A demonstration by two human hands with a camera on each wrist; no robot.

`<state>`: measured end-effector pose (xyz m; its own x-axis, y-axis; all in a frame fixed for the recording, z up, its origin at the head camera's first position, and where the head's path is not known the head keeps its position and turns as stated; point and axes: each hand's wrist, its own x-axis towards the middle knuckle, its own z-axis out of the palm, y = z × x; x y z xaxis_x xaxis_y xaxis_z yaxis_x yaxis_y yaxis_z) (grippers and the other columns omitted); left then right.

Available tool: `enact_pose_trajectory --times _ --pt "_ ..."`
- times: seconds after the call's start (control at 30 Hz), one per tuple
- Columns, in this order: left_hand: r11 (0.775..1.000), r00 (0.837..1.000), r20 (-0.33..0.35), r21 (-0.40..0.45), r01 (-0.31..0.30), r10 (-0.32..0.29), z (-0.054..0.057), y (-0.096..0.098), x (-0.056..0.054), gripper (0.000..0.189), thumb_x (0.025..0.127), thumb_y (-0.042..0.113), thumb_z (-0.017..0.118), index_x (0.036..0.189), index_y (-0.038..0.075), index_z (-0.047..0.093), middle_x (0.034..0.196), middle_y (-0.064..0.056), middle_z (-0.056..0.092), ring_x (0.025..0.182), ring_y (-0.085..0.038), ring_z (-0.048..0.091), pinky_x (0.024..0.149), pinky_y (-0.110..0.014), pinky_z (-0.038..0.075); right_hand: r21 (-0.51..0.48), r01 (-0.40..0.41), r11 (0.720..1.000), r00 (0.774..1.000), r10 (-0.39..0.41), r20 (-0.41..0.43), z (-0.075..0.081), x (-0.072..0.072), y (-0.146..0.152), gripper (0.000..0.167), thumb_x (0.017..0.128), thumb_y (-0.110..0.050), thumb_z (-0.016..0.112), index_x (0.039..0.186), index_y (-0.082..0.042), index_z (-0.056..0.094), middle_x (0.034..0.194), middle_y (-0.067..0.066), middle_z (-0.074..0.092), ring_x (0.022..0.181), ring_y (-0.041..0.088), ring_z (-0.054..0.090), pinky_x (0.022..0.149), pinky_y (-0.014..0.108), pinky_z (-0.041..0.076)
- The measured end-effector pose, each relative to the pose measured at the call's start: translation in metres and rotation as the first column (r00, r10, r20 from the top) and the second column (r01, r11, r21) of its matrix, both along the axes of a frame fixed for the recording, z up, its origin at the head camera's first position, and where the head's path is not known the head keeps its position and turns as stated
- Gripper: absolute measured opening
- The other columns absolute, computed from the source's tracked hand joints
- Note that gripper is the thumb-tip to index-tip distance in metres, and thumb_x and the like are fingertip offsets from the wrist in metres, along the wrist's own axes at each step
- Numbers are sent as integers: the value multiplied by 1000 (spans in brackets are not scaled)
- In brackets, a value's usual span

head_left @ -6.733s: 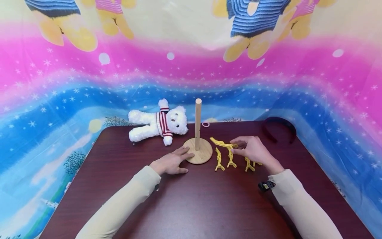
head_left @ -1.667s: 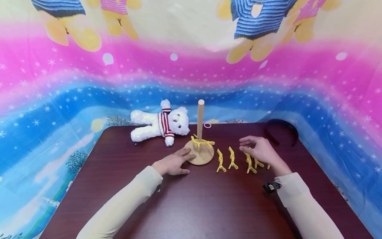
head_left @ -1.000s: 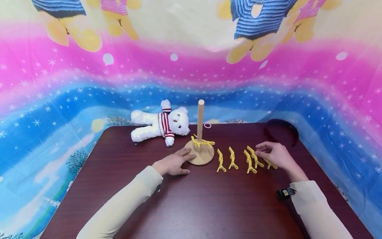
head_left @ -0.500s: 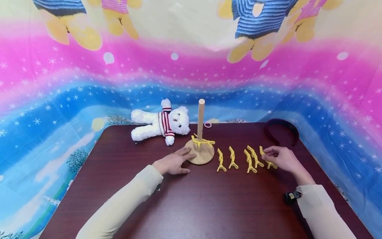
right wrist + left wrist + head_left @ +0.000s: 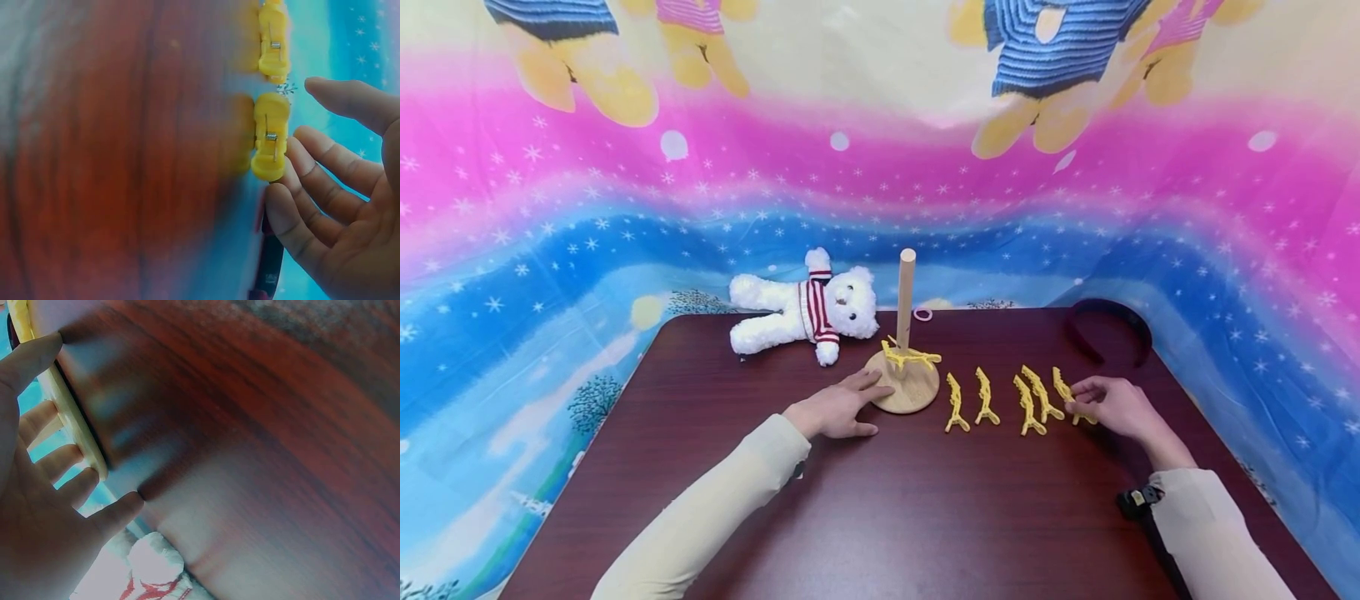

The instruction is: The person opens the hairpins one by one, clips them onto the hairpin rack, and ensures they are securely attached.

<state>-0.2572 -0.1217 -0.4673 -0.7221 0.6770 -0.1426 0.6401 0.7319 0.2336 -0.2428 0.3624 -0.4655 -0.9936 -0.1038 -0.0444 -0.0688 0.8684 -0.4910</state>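
Observation:
My left hand rests with fingers spread on the round base of a wooden stand with an upright post. A yellow alligator hair clip lies across the foot of the post; whether it grips the post I cannot tell. To the right, several more yellow hair clips lie in a row on the table. My right hand is at the rightmost clip, partly covering it. In the right wrist view, fingertips are close beside a clip, while the thumb stands apart from it.
A white teddy bear in a striped sweater lies at the back left. Behind the post is a small pink ring. A dark headband lies at the back right. Printed cloth hangs around the table.
The right hand held a clip earlier; that clip is now at the post's foot. Since then the hand has moved right to the rightmost clip. The left hand has stayed on the base.

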Motion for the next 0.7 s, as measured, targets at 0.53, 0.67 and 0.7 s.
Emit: enact_pose_trajectory --times 0.53,0.67,0.7 --pt "1000 1000 5 -12 -6 6 -1 0 0 69 95 42 66 155 23 38 166 -15 23 155 -36 17 123 -45 28 31 -9 999 999 7 50 -3 0 5 45 83 -38 79 117 -9 71 100 7 73 87 17 65 73 32 48" --pt "1000 1000 2 -16 -5 5 -1 0 0 69 95 42 66 155 23 37 166 -15 23 155 -36 17 123 -44 28 48 -3 999 998 0 58 -1 1 7 49 82 -43 79 116 -9 71 100 7 73 88 19 64 74 33 48" --pt "1000 1000 3 -18 -5 5 0 0 0 70 95 43 66 155 23 37 166 -15 22 155 -36 17 123 -44 27 53 -6 999 998 2 58 0 2 8 50 82 -44 79 116 -8 71 99 8 73 87 19 64 73 33 48"
